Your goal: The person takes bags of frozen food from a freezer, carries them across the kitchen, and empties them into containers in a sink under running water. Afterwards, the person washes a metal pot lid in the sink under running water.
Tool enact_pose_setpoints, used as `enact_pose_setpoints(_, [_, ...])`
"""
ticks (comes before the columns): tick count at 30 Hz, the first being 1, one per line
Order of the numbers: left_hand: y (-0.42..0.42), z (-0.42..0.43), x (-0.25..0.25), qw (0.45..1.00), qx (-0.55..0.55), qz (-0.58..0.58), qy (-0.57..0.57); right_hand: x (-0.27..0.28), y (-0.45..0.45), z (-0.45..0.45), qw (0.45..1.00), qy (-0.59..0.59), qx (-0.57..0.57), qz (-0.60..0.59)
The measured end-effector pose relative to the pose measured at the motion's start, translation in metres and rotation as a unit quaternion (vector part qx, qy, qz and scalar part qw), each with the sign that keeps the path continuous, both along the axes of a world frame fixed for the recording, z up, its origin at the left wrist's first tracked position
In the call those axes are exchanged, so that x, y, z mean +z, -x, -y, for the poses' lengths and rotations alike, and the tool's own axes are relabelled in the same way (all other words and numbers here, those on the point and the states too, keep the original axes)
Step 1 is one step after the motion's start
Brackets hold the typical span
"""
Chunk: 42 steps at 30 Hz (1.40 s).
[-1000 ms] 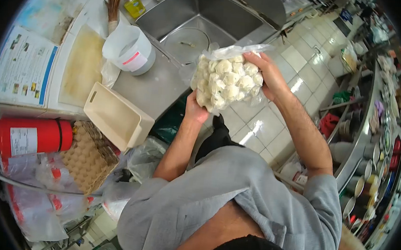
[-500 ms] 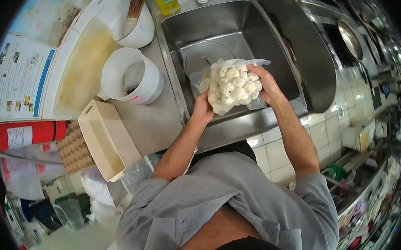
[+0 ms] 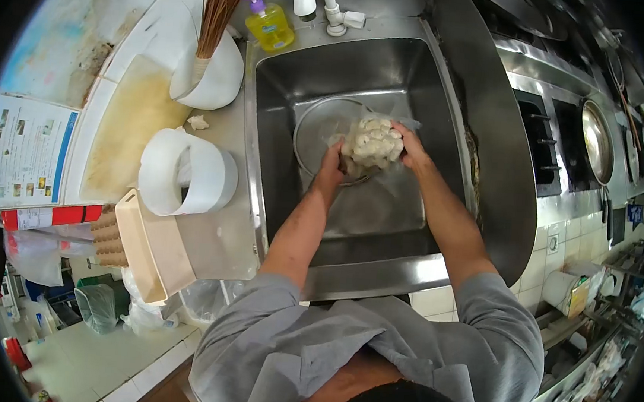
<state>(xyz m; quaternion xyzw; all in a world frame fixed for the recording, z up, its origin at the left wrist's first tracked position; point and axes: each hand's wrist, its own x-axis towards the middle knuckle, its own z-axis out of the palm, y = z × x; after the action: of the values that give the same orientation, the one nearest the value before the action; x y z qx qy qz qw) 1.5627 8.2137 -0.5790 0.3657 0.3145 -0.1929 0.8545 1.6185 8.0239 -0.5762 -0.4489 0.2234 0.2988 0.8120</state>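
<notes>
Bag (image 3: 374, 143) gripped between left hand (image 3: 330, 164) and right hand (image 3: 411, 144); tilted, long axis unclear, hands about equally near.

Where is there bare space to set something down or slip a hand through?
Bare: the near floor of the stainless-steel sink, between the clear bag of white lumps and front wall; the grey counter strip between the beige plastic bin and sink. Crowded: farther back left, around the white plastic tub, brown twig brush and yellow soap bottle.
</notes>
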Motion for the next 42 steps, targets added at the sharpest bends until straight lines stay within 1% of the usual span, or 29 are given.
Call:
enact_pose_setpoints(1, [-0.013,-0.002,-0.008,0.996,0.004,-0.013,-0.086,-0.003,-0.011,0.002,1.0,0.023,0.005,0.017])
enact_pose_setpoints(2, [-0.027,-0.006,-0.014,0.996,0.009,-0.015,-0.085,-0.005,-0.021,0.003,0.998,0.045,0.011,0.035])
enact_pose_setpoints(3, [-0.04,-0.011,-0.013,0.984,-0.058,0.001,-0.167,-0.007,-0.027,0.004,0.993,0.101,0.025,0.055])
enact_pose_setpoints(4, [-0.05,-0.015,-0.01,0.961,-0.126,0.015,-0.247,-0.004,-0.032,0.003,0.993,0.101,0.032,0.053])
enact_pose_setpoints(5, [-0.06,-0.019,-0.005,0.958,-0.127,0.039,-0.256,0.0,-0.039,0.002,0.968,0.22,0.098,0.066])
enact_pose_setpoints(6, [-0.07,-0.022,0.004,0.954,-0.128,0.063,-0.265,0.004,-0.047,0.0,0.925,0.333,0.163,0.08])
enact_pose_setpoints(7, [-0.078,-0.022,0.015,0.934,-0.122,0.096,-0.321,0.006,-0.058,-0.009,0.894,0.374,0.203,0.137])
enact_pose_setpoints(8, [-0.087,-0.022,0.032,0.909,-0.116,0.13,-0.378,0.008,-0.082,-0.018,0.856,0.424,0.195,0.22])
enact_pose_setpoints(9, [-0.098,-0.024,0.05,0.892,-0.13,0.176,-0.395,0.009,-0.107,-0.028,0.81,0.469,0.184,0.301])
enact_pose_setpoints(10, [-0.103,-0.026,0.068,0.873,-0.145,0.22,-0.412,0.026,-0.125,-0.041,0.796,0.477,0.138,0.346])
enact_pose_setpoints(12, [-0.107,-0.027,0.117,0.869,-0.144,0.235,-0.412,0.077,-0.16,-0.07,0.771,0.456,0.046,0.443])
enact_pose_setpoints(13, [-0.108,-0.029,0.136,0.865,-0.146,0.254,-0.406,0.109,-0.168,-0.081,0.784,0.444,0.041,0.432])
enact_pose_setpoints(14, [-0.109,-0.033,0.146,0.864,-0.142,0.251,-0.413,0.119,-0.186,-0.09,0.74,0.462,0.007,0.488])
enact_pose_setpoints(15, [-0.108,-0.036,0.153,0.83,-0.134,0.296,-0.453,0.123,-0.197,-0.101,0.685,0.538,-0.049,0.489])
enact_pose_setpoints(16, [-0.105,-0.038,0.164,0.792,-0.127,0.339,-0.491,0.126,-0.201,-0.106,0.687,0.533,-0.046,0.492])
enact_pose_setpoints(17, [-0.097,-0.039,0.171,0.77,-0.132,0.346,-0.519,0.128,-0.205,-0.106,0.727,0.514,-0.018,0.456])
enact_pose_setpoints(18, [-0.09,-0.042,0.168,0.772,-0.129,0.34,-0.521,0.126,-0.211,-0.102,0.762,0.494,0.011,0.418])
enact_pose_setpoints(21, [-0.077,-0.056,0.16,0.771,-0.205,0.333,-0.503,0.122,-0.228,-0.092,0.846,0.426,0.103,0.303])
enact_pose_setpoints(23, [-0.076,-0.061,0.151,0.761,-0.191,0.336,-0.522,0.104,-0.24,-0.085,0.913,0.264,0.106,0.292])
enact_pose_setpoints(25, [-0.08,-0.063,0.148,0.742,-0.178,0.342,-0.548,0.095,-0.26,-0.081,0.905,0.244,0.134,0.322])
enact_pose_setpoints(28, [-0.094,-0.053,0.152,0.724,-0.156,0.372,-0.559,0.097,-0.239,-0.088,0.87,0.285,0.064,0.398])
enact_pose_setpoints(29, [-0.104,-0.049,0.148,0.702,-0.146,0.39,-0.578,0.098,-0.235,-0.088,0.858,0.3,0.052,0.415])
enact_pose_setpoints(30, [-0.109,-0.045,0.15,0.701,-0.138,0.388,-0.582,0.098,-0.236,-0.09,0.855,0.296,0.058,0.421])
enact_pose_setpoints(32, [-0.117,-0.036,0.157,0.836,-0.137,0.3,-0.438,0.087,-0.239,-0.093,0.851,0.302,0.008,0.431])
enact_pose_setpoints(33, [-0.121,-0.034,0.156,0.836,-0.13,0.3,-0.44,0.085,-0.242,-0.094,0.854,0.309,0.004,0.419])
enact_pose_setpoints(35, [-0.126,-0.031,0.146,0.916,-0.076,0.269,-0.289,0.083,-0.242,-0.095,0.844,0.315,0.003,0.435])
enact_pose_setpoints(38, [-0.13,-0.028,0.137,0.937,-0.047,0.237,-0.252,0.071,-0.253,-0.095,0.832,0.332,-0.001,0.445])
enact_pose_setpoints(40, [-0.129,-0.027,0.14,0.941,-0.03,0.239,-0.236,0.067,-0.256,-0.094,0.79,0.399,0.004,0.466])
enact_pose_setpoints(42, [-0.128,-0.029,0.142,0.947,0.018,0.226,-0.229,0.069,-0.253,-0.094,0.772,0.431,-0.005,0.466])
